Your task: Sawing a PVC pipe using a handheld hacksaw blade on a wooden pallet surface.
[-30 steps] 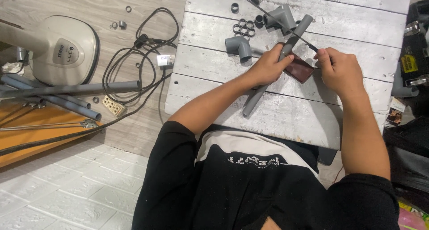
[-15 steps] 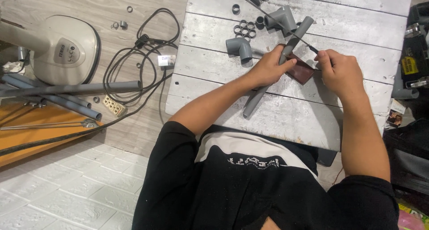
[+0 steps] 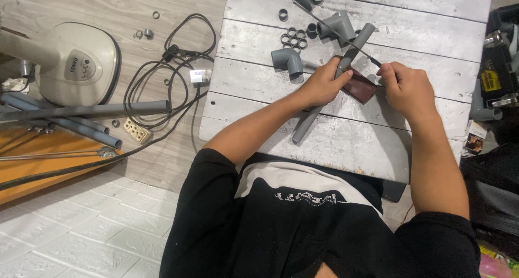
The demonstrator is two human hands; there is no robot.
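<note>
Gripping a grey pipe (image 3: pixel 324 102) on the white table (image 3: pixel 432 29), left hand (image 3: pixel 319 86) wrapped tight | right hand (image 3: pixel 405 86) pinches thin saw blade (image 3: pixel 346 36); risk: blade skids toward fingers.

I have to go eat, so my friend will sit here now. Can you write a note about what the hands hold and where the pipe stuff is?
Left hand: wrapped around the long grey pipe, which lies slanted across the white plank table.
Right hand: gripping the handle end of a thin saw blade, laid across the pipe near its upper end.
Dark red block: under the pipe, between the hands.
Beside: grey elbow fitting, cluster of cut rings, more fittings behind.
Done: several rings already lie cut.
Left: this pipe is not cut through.
</note>
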